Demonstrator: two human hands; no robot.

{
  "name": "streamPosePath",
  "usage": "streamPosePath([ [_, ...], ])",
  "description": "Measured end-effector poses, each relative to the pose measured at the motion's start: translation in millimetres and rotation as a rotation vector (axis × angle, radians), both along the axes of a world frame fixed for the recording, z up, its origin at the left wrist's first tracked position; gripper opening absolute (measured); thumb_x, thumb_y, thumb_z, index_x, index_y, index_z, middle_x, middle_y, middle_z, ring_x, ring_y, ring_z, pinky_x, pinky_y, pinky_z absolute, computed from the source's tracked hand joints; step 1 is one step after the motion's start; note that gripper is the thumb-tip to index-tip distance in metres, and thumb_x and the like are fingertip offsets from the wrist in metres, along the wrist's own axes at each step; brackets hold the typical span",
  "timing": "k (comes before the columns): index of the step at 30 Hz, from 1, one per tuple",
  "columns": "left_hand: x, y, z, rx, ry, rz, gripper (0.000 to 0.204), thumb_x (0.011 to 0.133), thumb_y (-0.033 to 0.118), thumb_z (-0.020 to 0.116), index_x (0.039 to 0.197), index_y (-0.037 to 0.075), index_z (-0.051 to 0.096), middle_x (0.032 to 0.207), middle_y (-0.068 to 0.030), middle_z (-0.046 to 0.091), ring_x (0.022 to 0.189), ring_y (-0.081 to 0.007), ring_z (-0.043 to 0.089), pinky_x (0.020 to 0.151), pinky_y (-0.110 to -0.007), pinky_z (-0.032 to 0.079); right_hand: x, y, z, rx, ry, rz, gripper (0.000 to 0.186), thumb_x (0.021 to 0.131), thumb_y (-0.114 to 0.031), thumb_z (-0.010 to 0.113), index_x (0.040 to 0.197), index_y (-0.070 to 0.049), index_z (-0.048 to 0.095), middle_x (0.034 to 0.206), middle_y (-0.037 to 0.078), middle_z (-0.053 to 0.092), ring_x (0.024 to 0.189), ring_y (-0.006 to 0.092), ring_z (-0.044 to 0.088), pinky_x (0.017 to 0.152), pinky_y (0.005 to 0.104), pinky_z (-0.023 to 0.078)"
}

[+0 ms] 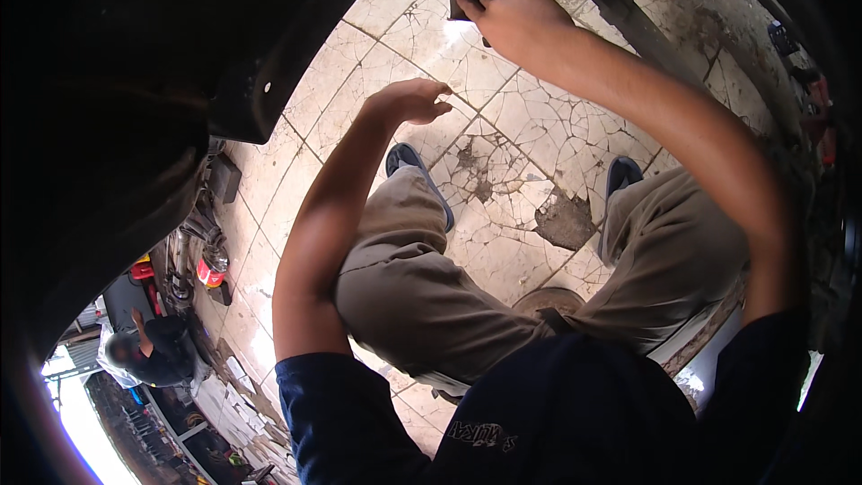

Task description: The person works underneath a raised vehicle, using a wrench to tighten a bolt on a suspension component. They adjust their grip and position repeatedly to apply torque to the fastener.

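My right hand point(512, 13) reaches far forward and grips a small dark flat part point(460, 2) at the end of a long dark metal bar point(620, 9) that runs across the cracked tiled floor. My left hand point(409, 101) hangs in the air over the tiles with its fingers loosely curled, holding nothing and touching nothing. Both forearms come up from my dark blue sleeves. My legs in khaki trousers and blue sandals point(415, 171) are below the hands.
A large black curved body panel point(269, 54) fills the upper left. Another person in dark clothes point(148, 350) crouches at the lower left among red and black parts point(211, 271). A broken patch point(566, 220) marks the tiles between my feet. Tools lie at the right edge point(813, 99).
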State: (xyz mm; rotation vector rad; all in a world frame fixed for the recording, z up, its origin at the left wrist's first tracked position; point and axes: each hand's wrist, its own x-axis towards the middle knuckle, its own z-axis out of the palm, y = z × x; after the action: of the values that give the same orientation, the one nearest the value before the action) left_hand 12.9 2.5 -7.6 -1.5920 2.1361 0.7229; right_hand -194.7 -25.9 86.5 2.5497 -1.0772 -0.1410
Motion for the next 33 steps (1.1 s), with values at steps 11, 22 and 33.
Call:
streamPosePath([
  [11,40.7,27.0,0.8,0.085,0.025,0.151,0.048,0.093,0.038,0.052,0.133,0.011,0.047,0.12,-0.0177,0.059,0.109,-0.0306,0.058,0.091,-0.038,0.046,-9.3,-20.4,-18.0,-0.139,-0.165,0.231,0.042,0.081,-0.015,0.058,0.119,-0.001,0.051,0.098,0.01,0.065,0.097,0.021,0.063,0.076,0.0336,0.049],
  [22,45.0,27.9,6.2,0.069,-0.002,0.151,0.046,0.094,0.036,0.052,0.132,0.011,0.048,0.119,-0.0169,0.06,0.108,-0.0318,0.059,0.09,-0.038,0.047,-12.5,-30.1,-0.2,-0.017,-0.017,0.27,0.041,0.087,-0.019,0.047,0.126,-0.011,0.048,0.117,0.019,0.057,0.105,0.0298,0.058,0.086,0.0451,0.046],
  [33,-7.4,29.1,34.9,-0.001,-0.045,-0.075,0.044,0.094,0.035,0.048,0.132,0.011,0.048,0.129,-0.0155,0.053,0.12,-0.0309,0.049,0.101,-0.04,0.04,-34.2,-28.4,2.0,-0.142,-0.099,0.506,0.033,0.085,-0.02,0.05,0.115,-0.009,0.056,0.095,0.016,0.066,0.08,0.0279,0.067,0.067,0.0396,0.055],
])
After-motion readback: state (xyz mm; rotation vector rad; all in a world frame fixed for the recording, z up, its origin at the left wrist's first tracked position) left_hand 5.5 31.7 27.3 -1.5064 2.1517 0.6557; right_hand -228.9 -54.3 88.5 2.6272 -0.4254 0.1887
